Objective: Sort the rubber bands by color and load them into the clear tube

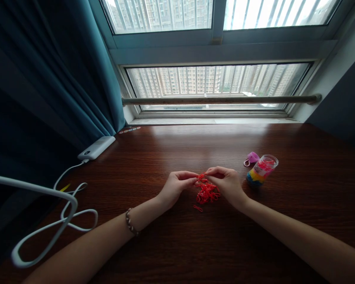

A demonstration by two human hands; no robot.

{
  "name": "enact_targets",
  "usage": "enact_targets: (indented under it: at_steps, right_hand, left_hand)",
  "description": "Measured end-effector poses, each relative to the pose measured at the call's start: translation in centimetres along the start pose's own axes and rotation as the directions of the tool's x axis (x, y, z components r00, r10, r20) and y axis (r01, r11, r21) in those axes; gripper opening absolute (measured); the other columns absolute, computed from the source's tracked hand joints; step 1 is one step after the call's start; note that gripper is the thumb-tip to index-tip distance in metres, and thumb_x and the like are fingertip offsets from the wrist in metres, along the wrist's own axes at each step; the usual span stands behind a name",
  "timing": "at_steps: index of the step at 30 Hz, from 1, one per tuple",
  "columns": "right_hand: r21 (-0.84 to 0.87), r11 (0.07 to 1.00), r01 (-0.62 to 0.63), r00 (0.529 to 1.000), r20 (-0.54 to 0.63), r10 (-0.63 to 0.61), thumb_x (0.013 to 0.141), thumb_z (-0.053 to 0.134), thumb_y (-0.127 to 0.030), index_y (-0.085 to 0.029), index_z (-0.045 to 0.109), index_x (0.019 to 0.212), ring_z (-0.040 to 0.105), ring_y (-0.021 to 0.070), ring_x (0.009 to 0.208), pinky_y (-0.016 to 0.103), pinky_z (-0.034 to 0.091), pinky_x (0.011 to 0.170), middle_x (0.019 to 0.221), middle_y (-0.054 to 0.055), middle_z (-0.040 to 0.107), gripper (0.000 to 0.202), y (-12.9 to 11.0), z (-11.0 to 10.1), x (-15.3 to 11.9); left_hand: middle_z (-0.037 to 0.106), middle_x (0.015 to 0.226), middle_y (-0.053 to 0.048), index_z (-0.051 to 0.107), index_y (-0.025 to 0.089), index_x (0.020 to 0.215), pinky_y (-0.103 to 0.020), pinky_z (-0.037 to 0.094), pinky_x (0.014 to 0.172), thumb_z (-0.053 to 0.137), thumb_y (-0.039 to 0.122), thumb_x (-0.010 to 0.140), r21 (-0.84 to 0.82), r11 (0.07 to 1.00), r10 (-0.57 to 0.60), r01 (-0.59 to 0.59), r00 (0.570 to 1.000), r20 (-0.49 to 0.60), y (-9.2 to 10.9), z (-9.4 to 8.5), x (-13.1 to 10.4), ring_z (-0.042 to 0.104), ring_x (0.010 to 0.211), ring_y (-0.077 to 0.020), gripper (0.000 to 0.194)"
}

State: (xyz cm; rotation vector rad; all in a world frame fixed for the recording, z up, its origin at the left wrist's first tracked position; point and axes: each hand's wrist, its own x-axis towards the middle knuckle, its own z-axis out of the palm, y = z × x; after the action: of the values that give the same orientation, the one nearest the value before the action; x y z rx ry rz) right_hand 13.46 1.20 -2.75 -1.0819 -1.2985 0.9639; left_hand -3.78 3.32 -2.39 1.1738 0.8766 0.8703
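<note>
Between my two hands is a small bunch of red rubber bands, pinched from both sides. My left hand grips its left end between thumb and fingers. On the other side my right hand pinches the right end. Just below the fingers lies a loose red pile of rubber bands on the wooden table. One stray red band rests apart, nearer to me. How many bands the fingers hold is too small to tell.
Right of my hands an open glass jar leans, filled with red, yellow and blue layers. Its purple cap lies beside it. A white power bank with a white cable sits at left, by the blue curtain.
</note>
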Motion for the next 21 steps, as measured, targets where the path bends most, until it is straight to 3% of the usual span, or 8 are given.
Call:
enact_targets:
  at_steps: [4, 9, 14, 18, 21]
  right_hand:
    - [0.108, 0.992, -0.063, 0.998, 0.014, 0.061, 0.061, 0.07, -0.023, -0.016, 0.065, 0.068, 0.063, 0.0161, 0.069, 0.028, 0.052, 0.067, 0.075, 0.003, 0.067, 0.011, 0.0, -0.2, 0.4]
    - [0.148, 0.989, 0.002, 0.996, 0.093, -0.016, 0.064, 0.068, -0.023, -0.017, 0.066, 0.072, 0.063, 0.0155, 0.069, 0.028, 0.053, 0.067, 0.076, 0.003, 0.067, 0.01, -0.3, 0.1, -0.1]
    - [-0.083, 0.972, 0.22, 0.96, 0.195, -0.201, 0.073, 0.062, -0.024, -0.018, 0.067, 0.076, 0.063, 0.0163, 0.07, 0.028, 0.052, 0.066, 0.077, 0.004, 0.068, 0.008, -0.4, 0.2, -0.6]
    - [-0.274, 0.853, 0.444, 0.883, 0.295, -0.365, 0.079, 0.055, -0.021, -0.021, 0.067, 0.079, 0.061, 0.0152, 0.075, 0.027, 0.05, 0.068, 0.08, 0.004, 0.066, 0.012, -0.3, -0.1, -0.7]
    - [-0.334, 0.768, 0.546, 0.828, 0.351, -0.436, 0.083, 0.049, -0.02, -0.022, 0.065, 0.084, 0.059, 0.0145, 0.078, 0.027, 0.049, 0.07, 0.085, 0.005, 0.065, 0.017, -0.1, -0.3, -0.8]
  left_hand:
    - [0.068, 0.079, -0.008, 0.065, 0.01, 0.084, -0.028, 0.049, 0.072, 0.069, 0.028, 0.064, -0.025, 1.0, -0.007, 0.007, 1.0, -0.022, -0.1, -0.2, 0.1, 0.062, 0.071, -0.0159, 0.027]
    - [0.067, 0.075, -0.007, 0.063, 0.01, 0.08, -0.027, 0.05, 0.067, 0.068, 0.027, 0.066, -0.061, 0.997, -0.048, 0.048, 0.999, 0.007, -0.1, -0.1, 0.0, 0.063, 0.069, -0.0153, 0.023]
    - [0.067, 0.075, -0.007, 0.065, 0.009, 0.079, -0.029, 0.05, 0.069, 0.07, 0.026, 0.064, -0.094, 0.989, -0.108, 0.115, 0.991, 0.077, 0.1, 0.1, -0.2, 0.063, 0.068, -0.0161, 0.023]
    - [0.067, 0.079, -0.009, 0.065, 0.008, 0.082, -0.028, 0.05, 0.07, 0.07, 0.026, 0.064, -0.127, 0.975, -0.168, 0.184, 0.978, 0.122, 0.2, 0.1, -0.3, 0.063, 0.07, -0.0166, 0.025]
    - [0.067, 0.078, -0.01, 0.065, 0.008, 0.085, -0.026, 0.049, 0.069, 0.068, 0.026, 0.067, -0.162, 0.966, -0.18, 0.202, 0.974, 0.138, 0.0, 0.0, -0.1, 0.063, 0.069, -0.0155, 0.026]
